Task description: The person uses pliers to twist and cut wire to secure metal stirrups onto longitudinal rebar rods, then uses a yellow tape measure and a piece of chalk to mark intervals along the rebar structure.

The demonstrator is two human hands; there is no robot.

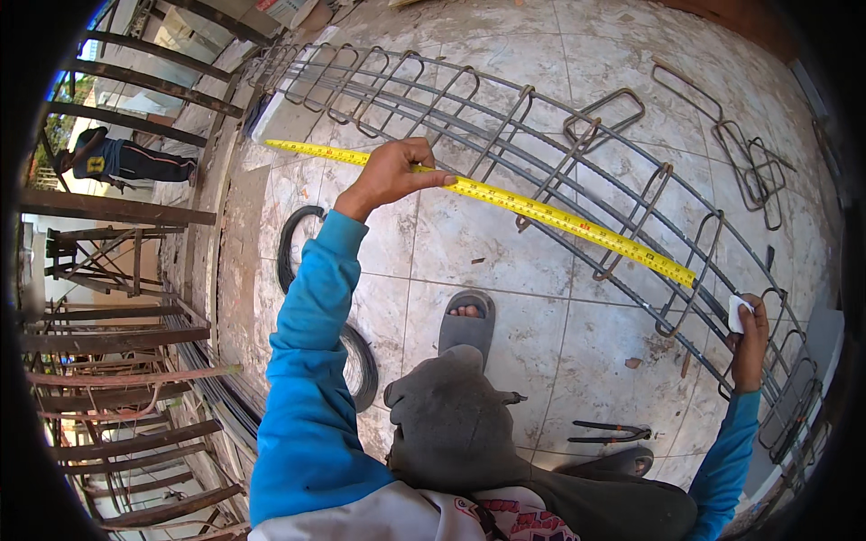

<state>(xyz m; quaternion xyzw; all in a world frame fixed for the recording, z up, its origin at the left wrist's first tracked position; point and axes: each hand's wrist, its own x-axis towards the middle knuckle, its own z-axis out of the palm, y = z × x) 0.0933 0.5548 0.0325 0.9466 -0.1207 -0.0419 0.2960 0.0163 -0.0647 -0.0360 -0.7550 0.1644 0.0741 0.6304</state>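
Note:
A yellow tape measure blade point(559, 219) stretches across a long cage of steel rebar point(505, 135). My left hand point(394, 176) is closed on the blade, thumb laid along it, left of the cage's middle. One blade end lies near the cage's far left; the other stops over the bars short of my right hand. At the cage's right part, my right hand point(750, 347) grips a small white piece point(740, 313), whose kind I cannot make out. Bent square stirrups point(526, 117) ring the long bars at intervals.
Loose bent stirrups point(749, 167) lie on the tiled floor beyond the cage. Nippers point(612, 432) rest near my right sandal point(636, 462). Two coils of dark wire point(289, 248) lie left of my legs. A person point(113, 160) stands among timber beams point(117, 209) at left.

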